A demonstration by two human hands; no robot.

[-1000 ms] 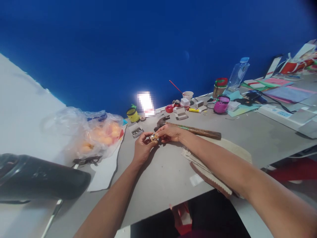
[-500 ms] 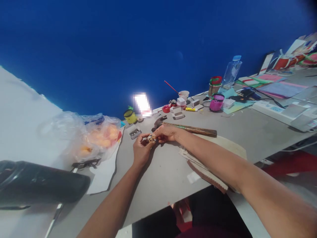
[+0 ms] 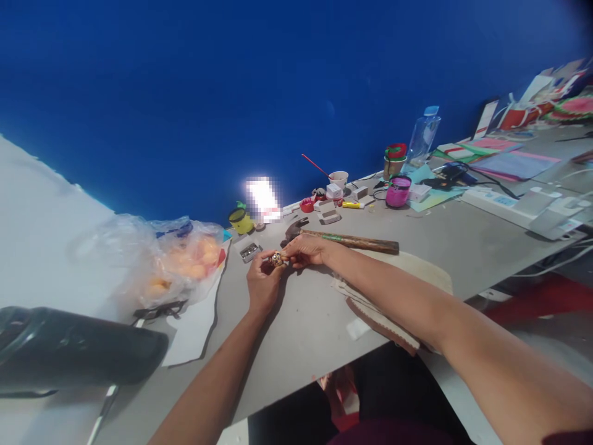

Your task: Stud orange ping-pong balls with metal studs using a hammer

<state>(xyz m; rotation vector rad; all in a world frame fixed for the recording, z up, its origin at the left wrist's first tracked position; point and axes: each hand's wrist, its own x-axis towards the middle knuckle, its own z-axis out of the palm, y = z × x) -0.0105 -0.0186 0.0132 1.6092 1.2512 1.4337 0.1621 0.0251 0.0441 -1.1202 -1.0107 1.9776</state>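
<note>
Nearest: dark cylinder (image 3: 83,352), smooth, a bit shiny, lying at left. Pale pad (image 3: 403,269), fabric-looking, with a brown ridged edge, partly hidden on the grey table (image 3: 301,346); small white scrap (image 3: 359,329) beside it.

Left hand (image 3: 263,283) pinches the bead (image 3: 277,259) between thumb and fingers, just above the table. Bead is small, roundish, gold-toned, dark-and-light patterned, hard-looking. Right hand (image 3: 306,250) has its fingertips pressed together at the bead's right side; cannot tell if they grip the bead or some tiny part on it.

Progress, judged: handling is under way, bead in the fingers and not set down; whether anything on it is finished or left is too small to tell. Hammer (image 3: 356,241) lies unused just beyond, wooden handle, dark metal claw head. Open box (image 3: 251,251) holds shiny metal bits.

Farther: crinkled clear bag (image 3: 185,253) with orange round things, yellow pot (image 3: 241,221), white paper cup (image 3: 338,180), clear bottle (image 3: 424,137), matte blue wall (image 3: 185,93).
</note>
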